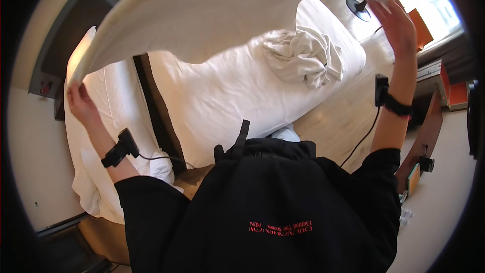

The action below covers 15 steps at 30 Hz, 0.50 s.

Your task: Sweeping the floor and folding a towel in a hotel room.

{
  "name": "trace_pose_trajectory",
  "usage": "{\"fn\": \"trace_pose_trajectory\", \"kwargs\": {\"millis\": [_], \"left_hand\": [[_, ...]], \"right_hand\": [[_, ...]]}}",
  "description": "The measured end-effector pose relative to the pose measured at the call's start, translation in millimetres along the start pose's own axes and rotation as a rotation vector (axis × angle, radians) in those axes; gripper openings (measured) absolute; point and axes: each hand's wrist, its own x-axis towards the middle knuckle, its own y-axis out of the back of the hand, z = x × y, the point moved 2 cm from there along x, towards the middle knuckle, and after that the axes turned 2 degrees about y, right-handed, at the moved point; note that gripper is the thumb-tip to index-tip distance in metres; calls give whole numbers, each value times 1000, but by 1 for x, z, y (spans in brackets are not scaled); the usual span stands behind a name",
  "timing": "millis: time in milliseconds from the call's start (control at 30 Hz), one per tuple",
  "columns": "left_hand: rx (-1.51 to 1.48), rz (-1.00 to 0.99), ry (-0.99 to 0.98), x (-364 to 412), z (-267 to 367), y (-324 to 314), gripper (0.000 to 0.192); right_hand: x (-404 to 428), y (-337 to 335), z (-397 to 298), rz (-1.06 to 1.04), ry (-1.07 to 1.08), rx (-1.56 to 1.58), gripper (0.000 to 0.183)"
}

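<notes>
A large white cloth (204, 15), perhaps a towel or sheet, is stretched in the air between my raised arms. Its left corner is pinched in my left hand (82, 104), out over the bed at the left. At the far right my right hand (396, 26) grips the other corner, its fingers along the edge. Below the cloth lies a bed with a white sheet (227, 94), lightly wrinkled. A crumpled white towel (303, 57) rests in a heap on it. The raised cloth hides part of the bed's far side.
Another white-covered bed (117, 102) stands at the left, a dark gap (159, 110) between the two. Wood floor (329, 121) shows at the right. A round dark stand base (358, 9) stands near the bright window (435, 3). A brown shelf (424, 132) runs along the right wall.
</notes>
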Motion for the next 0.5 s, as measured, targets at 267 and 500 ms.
{"fn": "trace_pose_trajectory", "kwargs": {"millis": [267,500], "left_hand": [[137,14,89,-73,31,33,12],[424,-14,641,-198,-71,106,5]], "right_hand": [[-89,57,65,374,-80,-187,25],[-236,125,189,655,-549,-205,8]]}}
